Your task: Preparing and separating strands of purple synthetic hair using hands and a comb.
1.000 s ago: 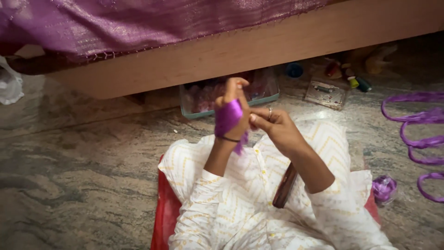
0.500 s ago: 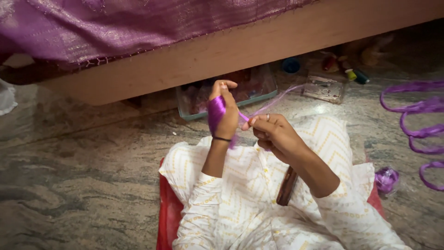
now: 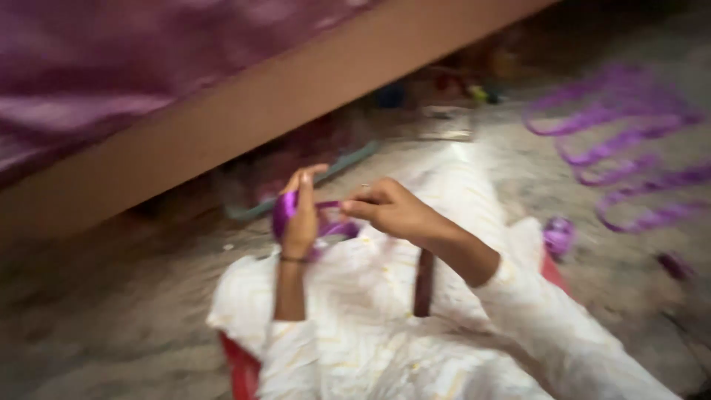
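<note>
1. Left hand [image 3: 300, 222] is upright, with purple ribbon [image 3: 285, 211] now wound around its fingers; half a second ago the ribbon trailed out in a long loop.
2. Right hand [image 3: 392, 211] has its grip pinching the ribbon's free end, drawn close: the slack is taken up.
3. Loose ribbon coils [image 3: 629, 159] lie on the floor's right side.

No packages, labels, signs or screens.

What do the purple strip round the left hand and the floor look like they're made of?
Purple ribbon: likely satin or synthetic, glossy sheen, wrapped round the left hand, end pinched by the right hand. Floor: mottled grey, probably polished stone; blur leaves it uncertain.
</note>
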